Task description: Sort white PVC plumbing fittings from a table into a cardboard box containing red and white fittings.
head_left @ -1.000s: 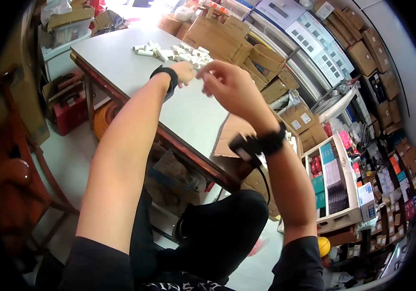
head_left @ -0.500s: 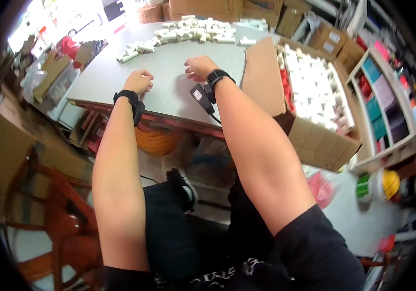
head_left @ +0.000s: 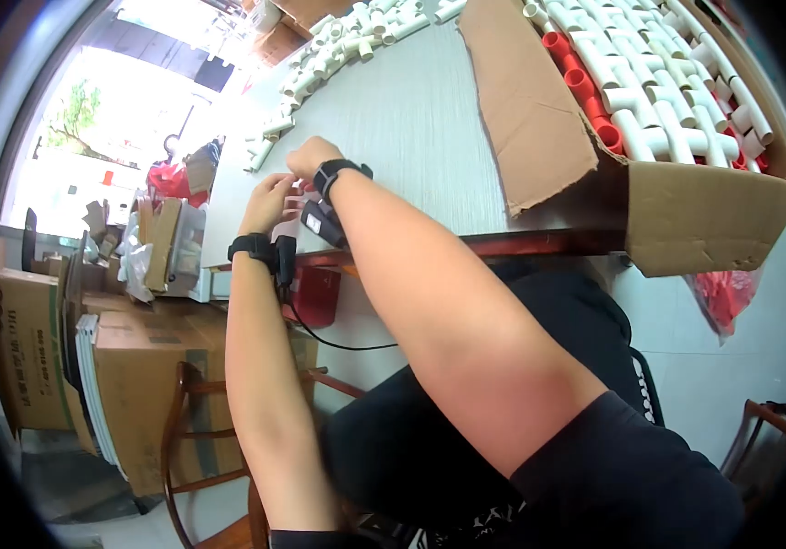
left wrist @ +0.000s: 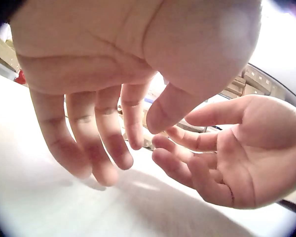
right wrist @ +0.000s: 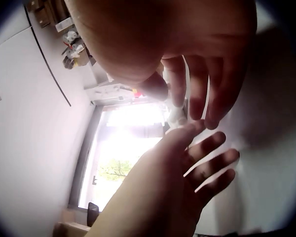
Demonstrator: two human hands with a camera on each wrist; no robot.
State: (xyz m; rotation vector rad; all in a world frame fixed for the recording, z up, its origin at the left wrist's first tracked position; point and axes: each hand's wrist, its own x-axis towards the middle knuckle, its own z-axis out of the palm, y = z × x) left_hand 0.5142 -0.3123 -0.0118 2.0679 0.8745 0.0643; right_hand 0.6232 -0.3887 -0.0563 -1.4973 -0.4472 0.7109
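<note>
Both hands hover close together over the left part of a light table (head_left: 393, 137). In the head view the left hand (head_left: 267, 203) is lower, and the right hand (head_left: 316, 157) is just beyond it to the right. The left wrist view shows the left hand (left wrist: 108, 84) with fingers loosely bent and nothing held, facing the right hand (left wrist: 251, 153). In the right wrist view the right hand (right wrist: 187, 54) has relaxed fingers near those of the left hand (right wrist: 182, 173); whether they touch, I cannot tell. White pipe fittings (head_left: 324, 59) lie beyond the hands.
A cardboard box (head_left: 704, 206) of white and red fittings (head_left: 580, 84) stands at the right, its flap (head_left: 530, 110) over the table. Below left are a wooden chair (head_left: 193, 430) and large cartons (head_left: 141, 384). A cable (head_left: 342, 347) hangs beneath the wrists.
The head view has swung leftward, bringing the window and left cartons into sight. The hands have come closer together near the table's left side; no object has been taken hold of.
</note>
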